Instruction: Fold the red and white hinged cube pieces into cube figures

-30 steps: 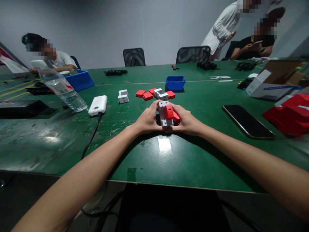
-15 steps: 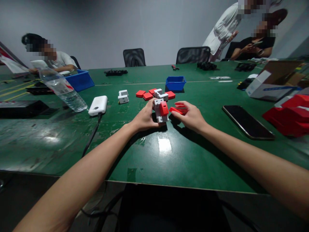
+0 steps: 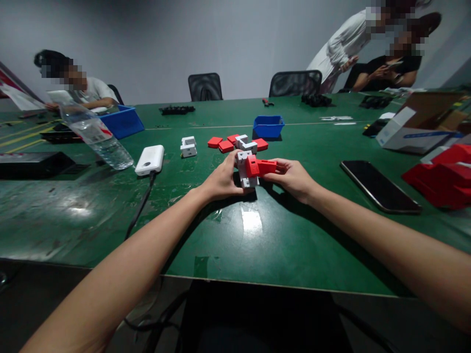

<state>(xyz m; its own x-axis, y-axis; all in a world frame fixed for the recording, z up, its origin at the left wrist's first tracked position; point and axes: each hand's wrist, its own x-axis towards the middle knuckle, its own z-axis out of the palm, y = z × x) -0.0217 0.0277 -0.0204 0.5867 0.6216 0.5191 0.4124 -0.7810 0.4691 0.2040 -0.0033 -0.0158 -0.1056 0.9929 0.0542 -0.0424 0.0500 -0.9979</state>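
My left hand (image 3: 220, 180) grips a white block with a red part on its front (image 3: 247, 169), held upright on the green table (image 3: 257, 235). My right hand (image 3: 292, 177) pinches a flat red piece (image 3: 266, 166) and holds it against the right side of that block. Just beyond lie several loose red pieces (image 3: 225, 145) and white pieces (image 3: 247, 143), and a separate white block (image 3: 188, 146) sits to the left.
A small blue bin (image 3: 268, 126) stands behind the parts, a larger blue bin (image 3: 123, 121) at the left. A water bottle (image 3: 94, 135), a white power bank (image 3: 149, 160) with cable, a phone (image 3: 379, 185), red parts (image 3: 439, 176) and a cardboard box (image 3: 419, 126) surround. Other people sit at the far edges.
My right hand drew away from the block with a red piece, then brought the piece back against the block's right side. My left hand kept hold of the block.
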